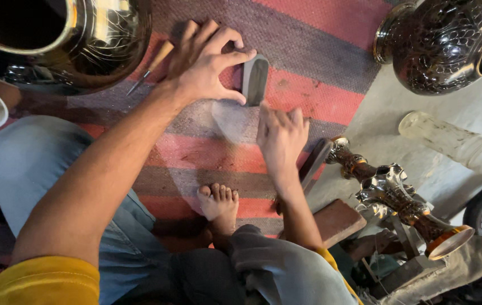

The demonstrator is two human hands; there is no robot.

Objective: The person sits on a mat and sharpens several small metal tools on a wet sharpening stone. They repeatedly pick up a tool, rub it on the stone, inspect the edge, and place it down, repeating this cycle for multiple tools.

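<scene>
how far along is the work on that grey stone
Done: nothing I can confirm beyond a grey dusty patch on the rug. In hand: the left hand steadies the grey block while the right hand works just below it. Left: the wooden-handled tool lies unheld.

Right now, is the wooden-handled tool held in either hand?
No. The wooden-handled tool lies on the striped rug behind the left hand, which grips a grey stone.

One head-worn camera looks steeply down, close over the striped mat (pixel 308 96).
</scene>
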